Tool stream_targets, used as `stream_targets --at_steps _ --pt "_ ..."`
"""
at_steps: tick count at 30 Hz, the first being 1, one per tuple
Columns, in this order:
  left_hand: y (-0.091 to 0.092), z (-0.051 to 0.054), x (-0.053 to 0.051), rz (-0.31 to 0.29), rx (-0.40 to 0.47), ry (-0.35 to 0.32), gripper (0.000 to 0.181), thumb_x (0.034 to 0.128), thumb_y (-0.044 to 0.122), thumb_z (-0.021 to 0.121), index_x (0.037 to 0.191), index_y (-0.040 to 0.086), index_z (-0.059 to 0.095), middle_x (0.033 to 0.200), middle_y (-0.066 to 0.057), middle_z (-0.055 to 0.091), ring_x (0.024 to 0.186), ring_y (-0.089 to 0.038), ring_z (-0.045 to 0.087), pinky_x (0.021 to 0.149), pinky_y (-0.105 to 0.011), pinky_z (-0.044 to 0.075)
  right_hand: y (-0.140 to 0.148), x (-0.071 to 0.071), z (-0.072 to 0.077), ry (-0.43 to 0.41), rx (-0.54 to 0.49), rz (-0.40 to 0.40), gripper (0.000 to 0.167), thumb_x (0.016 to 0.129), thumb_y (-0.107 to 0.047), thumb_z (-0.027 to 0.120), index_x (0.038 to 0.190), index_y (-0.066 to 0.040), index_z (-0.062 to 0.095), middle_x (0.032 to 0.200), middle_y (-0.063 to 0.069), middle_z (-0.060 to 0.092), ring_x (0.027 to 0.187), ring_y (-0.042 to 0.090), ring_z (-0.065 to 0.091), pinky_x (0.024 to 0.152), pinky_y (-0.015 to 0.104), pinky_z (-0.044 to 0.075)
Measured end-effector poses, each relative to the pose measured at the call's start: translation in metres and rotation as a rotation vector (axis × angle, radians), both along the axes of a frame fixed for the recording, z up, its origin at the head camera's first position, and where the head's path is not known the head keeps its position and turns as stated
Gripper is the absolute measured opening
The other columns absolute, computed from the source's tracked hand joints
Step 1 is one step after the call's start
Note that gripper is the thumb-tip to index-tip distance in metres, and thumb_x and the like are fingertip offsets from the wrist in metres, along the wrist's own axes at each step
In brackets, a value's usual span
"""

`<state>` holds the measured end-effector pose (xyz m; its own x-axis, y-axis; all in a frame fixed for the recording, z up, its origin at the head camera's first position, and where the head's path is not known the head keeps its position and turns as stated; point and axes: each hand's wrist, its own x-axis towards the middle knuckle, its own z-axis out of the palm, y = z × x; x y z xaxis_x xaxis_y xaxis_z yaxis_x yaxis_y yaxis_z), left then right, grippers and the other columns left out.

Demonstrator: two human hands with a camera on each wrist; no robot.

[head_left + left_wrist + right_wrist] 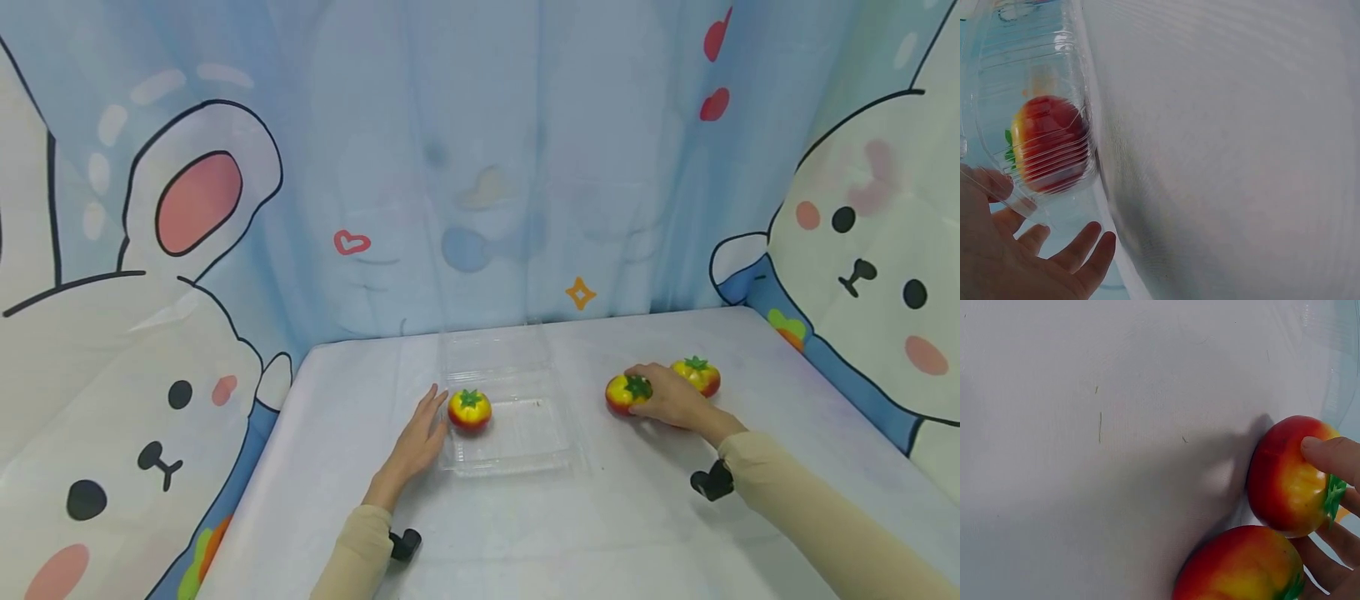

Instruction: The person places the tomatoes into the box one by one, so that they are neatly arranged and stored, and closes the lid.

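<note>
I'd call this the pick-up step: my R hand (671,400) has thumb & fingers curled round 1 glossy round red-and-yellow fruit (618,397) w/ a green leafy cap (638,387), on the R side of the white cloth-covered table (525,533). A 2nd fruit (696,378), same colours, sits just past that hand; can't tell if another hides under it. My L hand (416,442) grips nothing, fingers spread at the L side of the clear plastic hinged box (525,427), lid (495,352) back, w/ 1 matching fruit (469,412) inside. Next move prob. calls for a lift, a carry L & a gentle set-down beside it. No brands, labels or legible writing; the pale-blue curtain (360,150) has only cartoon prints.
</note>
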<state>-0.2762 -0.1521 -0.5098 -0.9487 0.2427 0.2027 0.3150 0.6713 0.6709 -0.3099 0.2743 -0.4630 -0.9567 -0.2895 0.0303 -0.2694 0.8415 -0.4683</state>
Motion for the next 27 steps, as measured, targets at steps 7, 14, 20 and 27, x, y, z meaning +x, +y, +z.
stream_targets --at_steps 7,14,20,27 --pt "-0.001 -0.002 0.002 -0.006 0.000 0.003 0.052 0.0989 0.014 0.047 0.150 0.003 0.038 0.160 -0.018 0.024 0.144 -0.037 0.029 0.115 -0.054 0.027 -0.005 0.004 -0.007 0.036 -0.016 0.016 0.060 0.085 -0.019 0.077 0.133 0.005 0.052 0.131 0.031 0.053 0.114 0.046 0.052 0.099 0.064 0.042" --pt "-0.001 -0.001 0.000 0.000 -0.010 0.000 0.053 0.0996 0.016 0.046 0.150 0.005 0.038 0.161 -0.016 0.023 0.145 -0.035 0.029 0.115 -0.053 0.027 -0.007 0.002 -0.003 0.049 -0.030 0.004 0.061 0.086 -0.022 0.077 0.134 0.005 0.052 0.129 0.030 0.053 0.107 0.042 0.054 0.095 0.061 0.047" --pt "0.000 0.001 0.001 -0.005 -0.015 0.014 0.052 0.0985 0.014 0.045 0.149 0.003 0.038 0.160 -0.018 0.024 0.144 -0.037 0.030 0.114 -0.055 0.028 -0.007 0.000 0.004 0.057 -0.042 0.007 0.061 0.085 -0.023 0.077 0.134 0.005 0.052 0.129 0.029 0.054 0.107 0.041 0.054 0.094 0.059 0.047" --pt "0.001 0.003 0.002 0.000 -0.007 0.005 0.052 0.0984 0.014 0.044 0.150 0.004 0.038 0.160 -0.018 0.024 0.144 -0.038 0.030 0.114 -0.055 0.028 -0.017 -0.001 0.015 0.053 -0.063 0.004 0.065 0.085 -0.029 0.077 0.137 0.001 0.051 0.129 0.024 0.053 0.110 0.039 0.053 0.093 0.057 0.048"
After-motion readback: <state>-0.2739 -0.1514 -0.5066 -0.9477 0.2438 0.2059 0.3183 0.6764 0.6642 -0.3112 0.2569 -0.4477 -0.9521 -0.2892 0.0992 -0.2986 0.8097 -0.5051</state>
